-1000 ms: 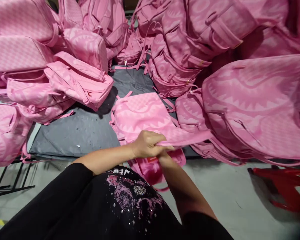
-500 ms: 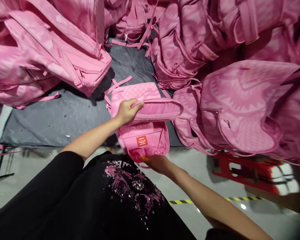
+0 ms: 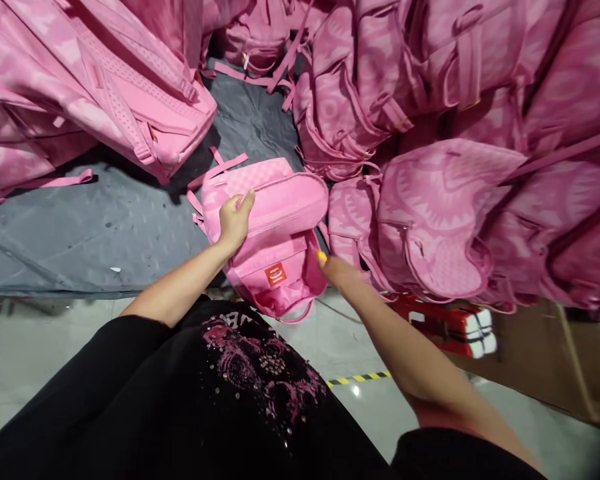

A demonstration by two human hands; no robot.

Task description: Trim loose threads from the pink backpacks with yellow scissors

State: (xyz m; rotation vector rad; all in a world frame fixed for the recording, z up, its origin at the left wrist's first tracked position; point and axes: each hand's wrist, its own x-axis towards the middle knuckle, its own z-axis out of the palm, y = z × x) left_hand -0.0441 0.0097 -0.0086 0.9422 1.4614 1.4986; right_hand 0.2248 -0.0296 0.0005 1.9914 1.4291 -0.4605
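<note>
A pink backpack (image 3: 275, 220) lies at the near edge of a grey table, its front flap folded back and an inner panel with a small red label (image 3: 275, 274) showing. My left hand (image 3: 235, 219) grips the upper left edge of the flap, fingers curled over it. My right hand (image 3: 336, 269) is at the backpack's right side, by the inner panel; its fingers are mostly hidden behind the bag's edge.
Piles of pink backpacks ring the grey table top (image 3: 105, 227): one heap at the left (image 3: 95, 100), another at the back and right (image 3: 430, 167). A red and white object (image 3: 450, 323) and a brown cardboard box (image 3: 555, 360) stand on the floor at right. Yellow-black tape (image 3: 360, 378) marks the floor.
The backpack's flap has been lifted and folded back, baring the inner panel with the red label. My right hand moved from the bag's bottom edge up to its right side.
</note>
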